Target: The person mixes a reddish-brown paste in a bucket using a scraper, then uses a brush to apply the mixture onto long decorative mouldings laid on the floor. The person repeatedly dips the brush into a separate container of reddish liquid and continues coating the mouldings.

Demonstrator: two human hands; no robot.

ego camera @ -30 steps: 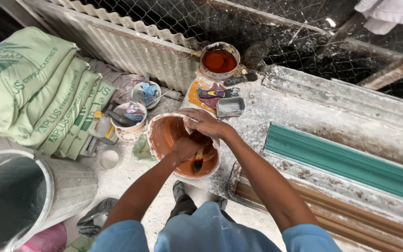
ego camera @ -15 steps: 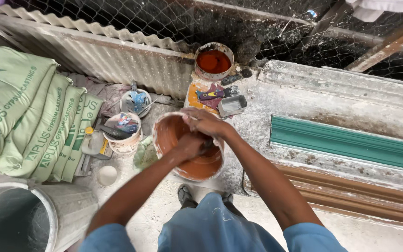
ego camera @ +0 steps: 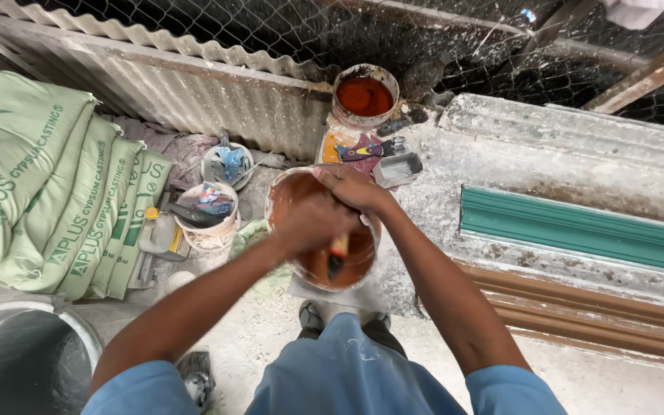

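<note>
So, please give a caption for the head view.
Both hands, left hand and right hand, work a brush in the round orange paint bucket.

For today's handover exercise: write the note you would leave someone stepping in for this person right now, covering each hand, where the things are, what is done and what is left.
Left hand: closed on a brush handle, bristles down in the orange-brown paint.
Right hand: gripping the far rim of the paint bucket, steadying it.
Second pot of red-orange paint stands behind, beside the corrugated sheet.
Green moulding lies to the right; brown moulding in front of it.
Done: brush loaded in the paint.
Left: no orange-brown paint visible on the mouldings yet.
</note>
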